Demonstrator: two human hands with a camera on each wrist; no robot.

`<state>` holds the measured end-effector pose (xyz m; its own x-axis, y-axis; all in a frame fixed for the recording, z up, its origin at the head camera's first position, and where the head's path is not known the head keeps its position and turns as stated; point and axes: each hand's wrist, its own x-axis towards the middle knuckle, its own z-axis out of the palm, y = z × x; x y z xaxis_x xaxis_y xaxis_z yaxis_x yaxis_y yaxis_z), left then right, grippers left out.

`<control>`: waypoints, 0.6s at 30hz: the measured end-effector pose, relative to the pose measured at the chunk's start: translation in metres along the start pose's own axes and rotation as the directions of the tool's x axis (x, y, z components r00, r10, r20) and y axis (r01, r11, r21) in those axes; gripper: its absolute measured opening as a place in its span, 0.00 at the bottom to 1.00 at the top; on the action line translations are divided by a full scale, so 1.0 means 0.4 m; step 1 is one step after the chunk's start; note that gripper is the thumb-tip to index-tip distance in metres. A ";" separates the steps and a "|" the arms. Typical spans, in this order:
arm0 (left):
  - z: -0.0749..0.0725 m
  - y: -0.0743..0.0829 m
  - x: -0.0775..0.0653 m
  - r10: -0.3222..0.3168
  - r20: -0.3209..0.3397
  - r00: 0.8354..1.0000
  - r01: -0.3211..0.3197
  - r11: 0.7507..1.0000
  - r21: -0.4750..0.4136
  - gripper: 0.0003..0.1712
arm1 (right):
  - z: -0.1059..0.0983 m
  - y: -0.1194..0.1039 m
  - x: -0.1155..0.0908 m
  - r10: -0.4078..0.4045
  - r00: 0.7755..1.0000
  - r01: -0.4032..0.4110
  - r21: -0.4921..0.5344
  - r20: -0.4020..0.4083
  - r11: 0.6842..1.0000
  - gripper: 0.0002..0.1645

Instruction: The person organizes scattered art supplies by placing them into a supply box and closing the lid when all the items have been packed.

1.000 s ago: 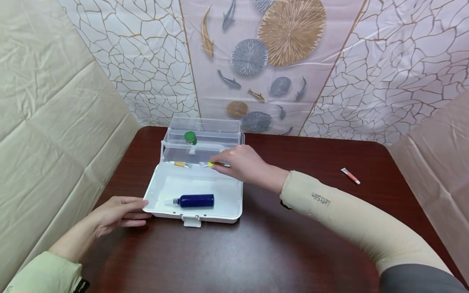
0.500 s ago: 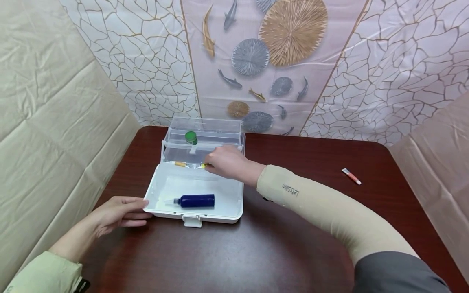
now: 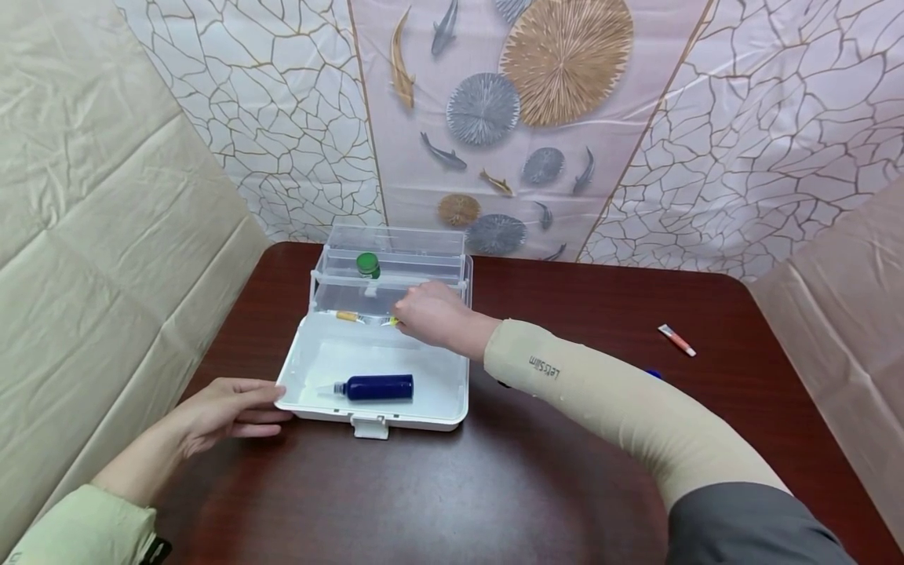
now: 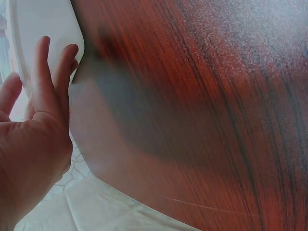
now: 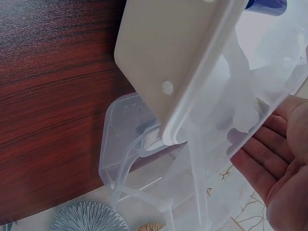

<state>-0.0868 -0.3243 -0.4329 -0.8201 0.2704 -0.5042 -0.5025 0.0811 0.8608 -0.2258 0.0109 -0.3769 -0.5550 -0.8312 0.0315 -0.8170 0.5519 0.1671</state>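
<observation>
Right arm (image 3: 600,392) extended forward — left fingers (image 4: 42,72) straight, slightly parted.

A curtained-off tabletop booth, by the look of it: beige cloth (image 3: 106,235) hanging beside the left hand (image 3: 224,412), fish-patterned drapes (image 3: 487,110) beyond the right hand (image 3: 438,315), wood-grained table (image 3: 494,486) beneath both!

1. Box (image 3: 439,392): white.
2. Bottle (image 3: 380,388) inside the box: dark blue.
3. Held tube (image 3: 393,321) toward the box's back: yellow.
4. Loose tube (image 3: 676,340) right of the box: orange and white.
5. Table (image 3: 438,494) under the box: red-brown, dark-streaked.
</observation>
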 end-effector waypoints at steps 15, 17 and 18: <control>0.001 0.000 -0.002 0.000 0.006 1.000 0.000 1.000 -0.002 0.30 | 0.000 -0.003 0.004 -0.008 1.000 0.009 0.043 -0.013 0.999 0.13; 0.001 0.000 -0.002 0.000 0.006 1.000 0.000 1.000 0.000 0.30 | 0.000 -0.003 0.003 -0.006 1.000 0.007 0.047 -0.012 0.999 0.13; 0.001 0.000 -0.002 -0.001 0.005 1.000 0.001 1.000 0.002 0.30 | 0.001 -0.003 0.003 -0.005 1.000 0.005 0.049 -0.010 0.999 0.13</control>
<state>-0.0860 -0.3240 -0.4326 -0.8182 0.2755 -0.5046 -0.5026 0.0835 0.8605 -0.2256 0.0091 -0.3774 -0.5494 -0.8345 0.0408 -0.8266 0.5501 0.1189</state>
